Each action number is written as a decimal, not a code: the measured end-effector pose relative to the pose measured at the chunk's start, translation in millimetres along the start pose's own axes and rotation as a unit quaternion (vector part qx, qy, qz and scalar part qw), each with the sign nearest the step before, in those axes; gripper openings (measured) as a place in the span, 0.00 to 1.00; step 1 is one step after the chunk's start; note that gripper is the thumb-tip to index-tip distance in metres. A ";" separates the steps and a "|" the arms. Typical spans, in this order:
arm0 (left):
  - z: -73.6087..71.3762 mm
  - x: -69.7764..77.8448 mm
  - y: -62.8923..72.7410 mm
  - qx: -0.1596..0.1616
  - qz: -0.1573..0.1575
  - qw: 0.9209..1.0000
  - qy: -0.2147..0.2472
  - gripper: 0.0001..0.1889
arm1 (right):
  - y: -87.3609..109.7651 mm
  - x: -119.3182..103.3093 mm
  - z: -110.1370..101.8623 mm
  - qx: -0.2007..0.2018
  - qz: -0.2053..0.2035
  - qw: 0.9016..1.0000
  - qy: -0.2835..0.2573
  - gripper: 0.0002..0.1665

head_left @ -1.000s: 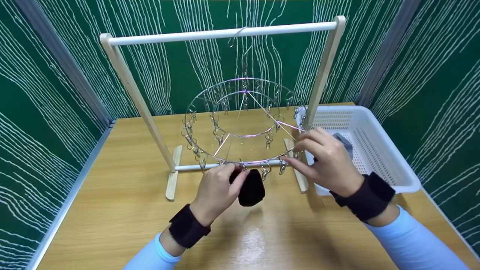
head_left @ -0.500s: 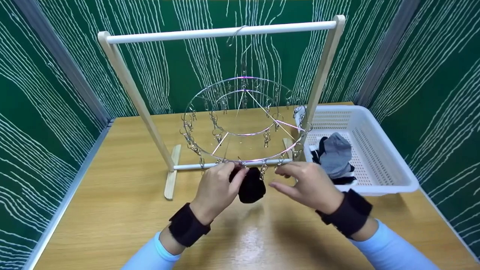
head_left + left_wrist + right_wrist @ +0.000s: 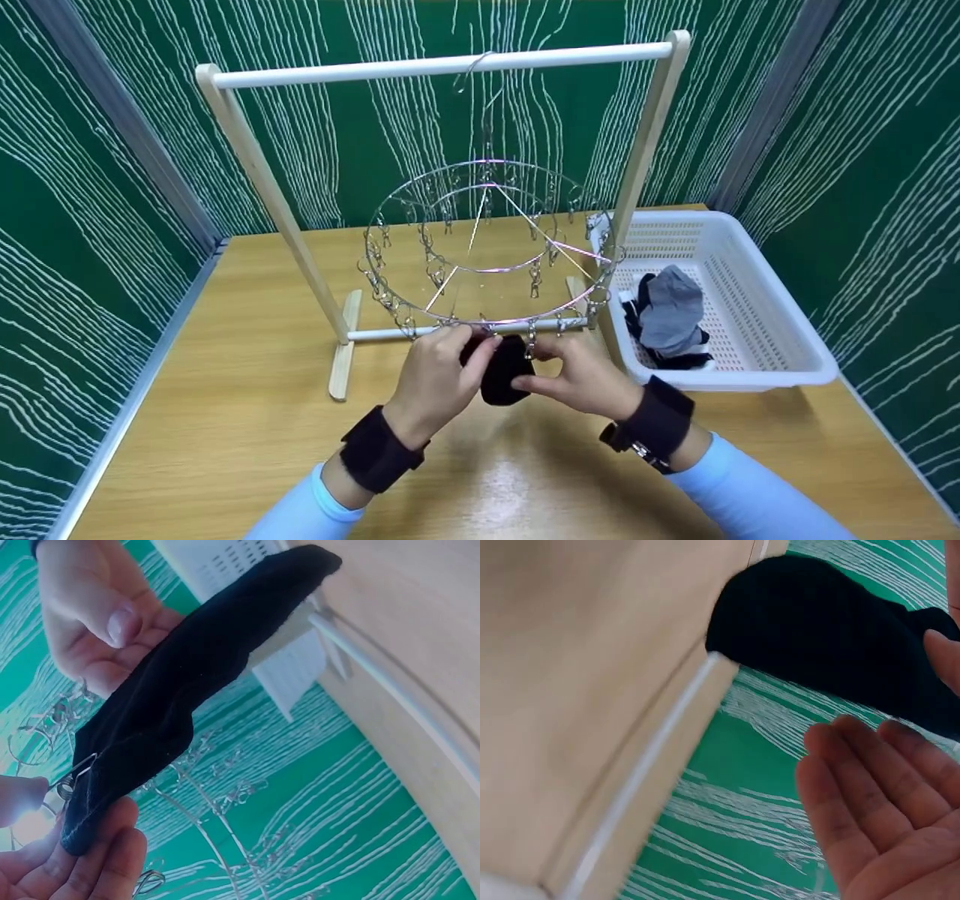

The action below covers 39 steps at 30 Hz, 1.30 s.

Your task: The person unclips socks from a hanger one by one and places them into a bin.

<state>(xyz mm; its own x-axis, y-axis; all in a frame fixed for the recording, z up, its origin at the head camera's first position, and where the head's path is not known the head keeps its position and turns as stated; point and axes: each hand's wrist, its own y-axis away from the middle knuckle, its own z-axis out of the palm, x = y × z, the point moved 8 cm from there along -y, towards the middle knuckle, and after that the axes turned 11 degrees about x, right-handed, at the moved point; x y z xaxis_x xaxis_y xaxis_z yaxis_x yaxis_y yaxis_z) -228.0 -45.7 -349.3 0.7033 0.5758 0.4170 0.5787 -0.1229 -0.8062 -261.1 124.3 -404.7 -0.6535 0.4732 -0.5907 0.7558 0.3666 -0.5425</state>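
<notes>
A black sock point(image 3: 505, 373) hangs at the front edge of a round metal clip hanger point(image 3: 495, 323). My left hand point(image 3: 439, 379) pinches the sock's upper end at the hanger. In the left wrist view, a wire clip point(image 3: 82, 767) sits on the sock's edge, with the thumb beside it and the fingers behind the fabric. My right hand point(image 3: 585, 375) is at the sock's right side, its thumb near the fabric. The right wrist view shows its fingers point(image 3: 855, 787) extended and apart from the sock, which they do not grip.
The hanger hooks over the white bar point(image 3: 360, 73) of a wooden-legged rack point(image 3: 259, 161). Several metal clips dangle around its rings. At the right stands a white perforated basket point(image 3: 780, 300) holding grey and black socks point(image 3: 673, 311). Green patterned walls surround the wooden table point(image 3: 225, 420).
My right hand has left the hanger's right rim and moved left and down to the sock's side. My left hand stays on the sock's upper end. The hanger shifts slightly.
</notes>
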 end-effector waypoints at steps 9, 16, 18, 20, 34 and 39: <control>1.0 -2.6 1.3 0.011 -0.006 1.000 0.013 0.05 | -0.2 15.5 19.9 -0.007 0.099 0.974 -0.206 0.07; -0.1 -2.9 1.4 0.020 -0.012 0.999 0.042 0.04 | 1.3 12.6 20.1 0.026 0.054 0.970 -0.234 0.04; -0.4 -2.9 1.1 0.022 -0.012 0.999 0.047 0.04 | 1.6 12.3 19.1 0.031 0.052 0.971 -0.229 0.04; -0.6 -3.2 0.9 0.022 -0.013 0.998 0.051 0.04 | 2.1 12.0 18.7 0.033 0.052 0.972 -0.225 0.04; -2.4 -5.4 -0.4 0.015 -0.019 0.998 0.056 0.04 | 7.3 8.1 16.5 -0.041 0.044 0.982 -0.180 0.11; -2.9 -7.5 -1.1 0.013 -0.029 0.998 0.056 0.04 | 13.0 7.3 9.2 -0.091 0.040 0.982 -0.162 0.05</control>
<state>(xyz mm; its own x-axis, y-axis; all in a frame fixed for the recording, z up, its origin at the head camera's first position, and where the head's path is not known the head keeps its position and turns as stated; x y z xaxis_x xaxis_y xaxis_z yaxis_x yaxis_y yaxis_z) -232.7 -52.2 -350.3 0.7117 0.4874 0.5059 0.6098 -0.0713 -0.7893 -256.5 125.2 -421.5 -0.5473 0.2375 -0.8026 0.7813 0.4887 -0.3882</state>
